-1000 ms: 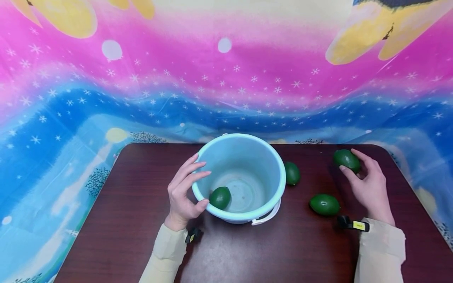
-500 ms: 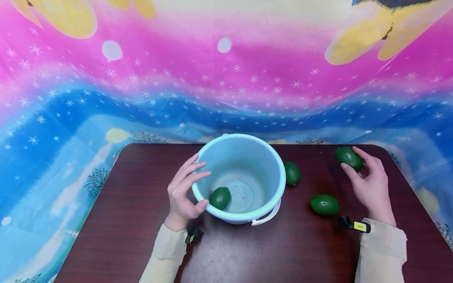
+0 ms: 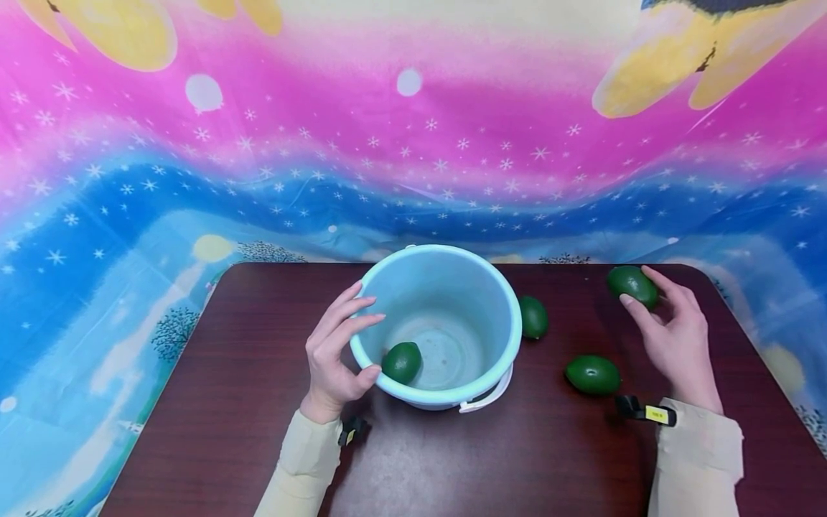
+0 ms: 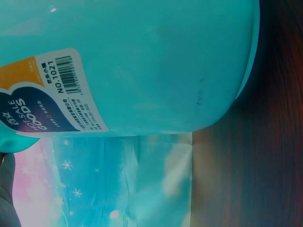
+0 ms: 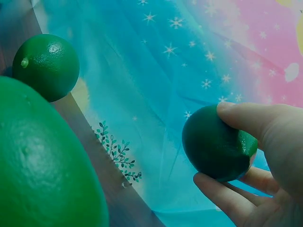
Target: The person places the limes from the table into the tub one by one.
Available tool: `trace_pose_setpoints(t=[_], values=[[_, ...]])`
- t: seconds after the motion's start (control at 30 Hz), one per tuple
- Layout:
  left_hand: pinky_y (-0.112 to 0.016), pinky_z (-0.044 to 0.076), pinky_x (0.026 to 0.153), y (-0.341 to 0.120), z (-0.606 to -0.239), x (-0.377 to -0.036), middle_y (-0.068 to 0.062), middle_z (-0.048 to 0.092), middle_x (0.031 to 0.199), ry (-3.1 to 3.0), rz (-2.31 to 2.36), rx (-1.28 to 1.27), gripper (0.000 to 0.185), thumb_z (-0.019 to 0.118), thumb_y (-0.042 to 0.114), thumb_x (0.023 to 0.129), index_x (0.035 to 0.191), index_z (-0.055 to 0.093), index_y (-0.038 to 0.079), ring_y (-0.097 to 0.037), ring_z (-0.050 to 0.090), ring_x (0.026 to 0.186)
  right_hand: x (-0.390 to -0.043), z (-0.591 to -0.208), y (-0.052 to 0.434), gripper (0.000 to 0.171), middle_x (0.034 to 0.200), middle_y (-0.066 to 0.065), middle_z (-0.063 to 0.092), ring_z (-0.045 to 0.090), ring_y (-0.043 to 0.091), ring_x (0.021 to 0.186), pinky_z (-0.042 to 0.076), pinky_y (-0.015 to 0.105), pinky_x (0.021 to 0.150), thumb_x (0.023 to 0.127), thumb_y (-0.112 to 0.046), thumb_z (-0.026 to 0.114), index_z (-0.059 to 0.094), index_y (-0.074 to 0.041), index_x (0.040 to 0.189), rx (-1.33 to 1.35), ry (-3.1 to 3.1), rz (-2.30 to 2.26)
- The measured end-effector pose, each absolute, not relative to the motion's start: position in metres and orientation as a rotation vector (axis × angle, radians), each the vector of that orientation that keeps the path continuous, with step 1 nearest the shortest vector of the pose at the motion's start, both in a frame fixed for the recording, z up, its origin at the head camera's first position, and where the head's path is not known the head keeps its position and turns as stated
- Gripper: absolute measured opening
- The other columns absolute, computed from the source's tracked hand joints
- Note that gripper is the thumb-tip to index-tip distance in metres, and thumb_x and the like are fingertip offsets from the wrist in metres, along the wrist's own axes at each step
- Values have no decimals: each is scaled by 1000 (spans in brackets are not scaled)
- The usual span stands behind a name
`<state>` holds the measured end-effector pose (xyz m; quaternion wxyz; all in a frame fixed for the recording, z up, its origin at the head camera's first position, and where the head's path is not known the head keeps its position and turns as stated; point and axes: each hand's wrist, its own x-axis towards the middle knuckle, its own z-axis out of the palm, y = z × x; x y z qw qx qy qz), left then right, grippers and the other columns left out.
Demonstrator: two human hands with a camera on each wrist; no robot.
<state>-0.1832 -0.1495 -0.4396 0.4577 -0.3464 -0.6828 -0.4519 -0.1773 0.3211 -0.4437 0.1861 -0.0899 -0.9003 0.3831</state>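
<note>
Right hand [image 3: 672, 334] grasps a lime [image 3: 632, 286], thumb and fingers curled round it, near the far right corner of the table [image 3: 491, 459]. The lime is dark green, oval and glossy, with a finely dimpled skin; in the right wrist view it sits between thumb above and fingers below, lifted clear of the table. Left hand [image 3: 336, 352] grips the pail [image 3: 497, 301], fingers curved against the outer wall and thumb hooked at the near rim. The pail is pale blue plastic with a white handle [image 3: 487, 397] hanging at its near side and a printed label [image 4: 47, 94] with a barcode on its wall. One lime [image 3: 401, 361] lies inside the pail at the near left of the bottom; another [image 3: 533, 317] rests on the table touching the pail's right side; a third [image 3: 592, 374] lies well apart, nearer the right wrist. Compared with half a second earlier, the held lime has shifted slightly up and to the left; the left hand, pail and other limes are unchanged.
</note>
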Motion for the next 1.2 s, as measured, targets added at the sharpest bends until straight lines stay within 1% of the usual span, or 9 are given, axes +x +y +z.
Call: trace_pose_setpoints(t=[0.2, 0.37, 0.5, 0.73, 0.97, 1.2], values=[[-51, 52, 100, -150, -440, -183, -24, 70, 109, -1686, -1115, -853, 66, 58, 63, 93, 101, 77, 0, -51, 60, 115, -177, -441, 320, 59, 133, 10, 47, 49, -5, 103, 40, -1, 79, 98, -31, 69, 49, -29, 153, -262, -2522, 1104], [-50, 52, 100, -150, -441, -183, -23, 70, 109, -1689, -1116, -851, 66, 58, 63, 92, 101, 77, 0, -51, 60, 115, -175, -436, 315, 59, 135, 8, 48, 51, -5, 105, 43, 1, 80, 97, -28, 72, 51, -29, 152, -256, -2486, 1168], [-49, 52, 99, -150, -441, -183, -23, 70, 109, -1691, -1117, -849, 66, 58, 63, 92, 101, 77, 1, -51, 60, 115, -174, -431, 310, 59, 134, 4, 48, 53, -3, 106, 44, 2, 81, 96, -22, 73, 52, -27, 151, -251, -2447, 1221], [-48, 53, 99, -150, -440, -183, -23, 70, 109, -1692, -1114, -850, 66, 58, 63, 93, 101, 77, 1, -51, 60, 115, -172, -425, 304, 60, 139, 4, 49, 55, -1, 111, 46, 4, 83, 94, -14, 75, 54, -20, 150, -221, -2406, 1287], [-51, 51, 100, -150, -440, -183, -24, 70, 109, -1687, -1123, -853, 66, 58, 63, 93, 101, 77, 0, -52, 60, 115, -169, -420, 301, 60, 137, -1, 51, 58, 2, 110, 47, 6, 83, 92, -11, 77, 57, -23, 147, -188, -2357, 1305], [-51, 51, 100, -149, -439, -183, -24, 70, 108, -1680, -1127, -850, 66, 58, 63, 93, 100, 77, 0, -52, 60, 115, -167, -414, 298, 59, 136, 0, 53, 59, 6, 112, 48, 7, 84, 91, -10, 77, 59, -23, 145, -188, -2309, 1328]])
